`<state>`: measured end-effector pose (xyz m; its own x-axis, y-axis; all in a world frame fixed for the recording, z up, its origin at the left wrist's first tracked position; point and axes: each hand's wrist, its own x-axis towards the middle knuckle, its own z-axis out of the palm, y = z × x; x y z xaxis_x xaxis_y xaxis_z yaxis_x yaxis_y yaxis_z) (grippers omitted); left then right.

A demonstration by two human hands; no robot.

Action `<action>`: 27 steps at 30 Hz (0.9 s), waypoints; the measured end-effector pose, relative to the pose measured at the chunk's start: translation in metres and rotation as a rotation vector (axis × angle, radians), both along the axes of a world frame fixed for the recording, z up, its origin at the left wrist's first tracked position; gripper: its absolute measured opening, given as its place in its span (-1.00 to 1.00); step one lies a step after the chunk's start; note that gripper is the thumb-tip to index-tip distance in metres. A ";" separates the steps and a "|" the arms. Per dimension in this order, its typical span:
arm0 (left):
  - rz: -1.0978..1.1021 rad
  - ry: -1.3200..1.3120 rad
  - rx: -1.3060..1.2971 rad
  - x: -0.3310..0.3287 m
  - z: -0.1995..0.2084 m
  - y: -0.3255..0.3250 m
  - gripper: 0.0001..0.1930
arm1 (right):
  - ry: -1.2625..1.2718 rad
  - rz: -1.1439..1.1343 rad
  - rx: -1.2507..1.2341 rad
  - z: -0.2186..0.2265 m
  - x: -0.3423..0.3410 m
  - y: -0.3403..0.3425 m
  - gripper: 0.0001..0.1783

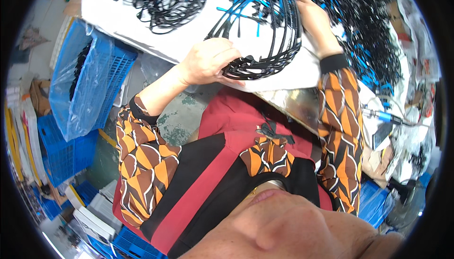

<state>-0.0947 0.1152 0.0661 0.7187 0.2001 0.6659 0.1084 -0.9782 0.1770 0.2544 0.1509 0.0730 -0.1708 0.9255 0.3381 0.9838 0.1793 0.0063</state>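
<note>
A looped bundle of thin black cables (272,70) hangs over the near edge of the white-topped table (198,41). My left hand (208,61) is closed round the bundle's lower left part. At its upper right side, my right hand (314,20) grips the strands, with some fingertips hidden among them. Several blue-ended cables (241,1) lie at the top of the loop. A large heap of black and blue cables (364,27) spreads along the right. On the upper left of the table sits a separate coiled pile of black cables (163,1).
A blue crate (111,74) lined with clear plastic, with black cables inside, stands left of the table. Another blue crate (61,145) is below it. At the right lies a blue-handled tool (385,116) with a cord. Red cloth (227,112) covers my lap under the table edge.
</note>
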 end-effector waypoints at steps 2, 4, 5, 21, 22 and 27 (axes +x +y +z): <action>-0.044 -0.129 -0.246 -0.009 0.014 -0.004 -0.29 | 0.033 -0.065 -0.050 -0.007 0.017 -0.001 -0.71; -0.057 -0.393 -0.867 -0.019 0.027 -0.002 -0.29 | 0.037 0.047 -0.035 -0.013 0.027 -0.002 -0.69; -0.157 -0.556 -1.116 -0.021 0.031 0.005 -0.29 | -0.017 0.118 0.046 -0.012 0.031 -0.001 -0.67; 0.587 -0.424 -0.379 -0.131 0.144 0.116 -0.48 | 1.002 0.245 0.263 0.035 0.044 -0.061 -0.81; 0.701 -0.343 -0.374 -0.139 0.160 0.162 -0.56 | 1.174 0.302 0.297 0.036 0.037 -0.073 -0.80; 0.932 -0.094 -0.580 -0.175 0.114 0.314 -0.27 | 1.114 0.278 -0.039 0.008 0.001 -0.147 -0.71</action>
<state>-0.2694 0.4288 0.1799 0.0743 0.9376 0.3396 0.7227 -0.2853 0.6295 0.2557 0.0036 0.0809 0.0054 0.9156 0.4020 0.3657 0.3724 -0.8530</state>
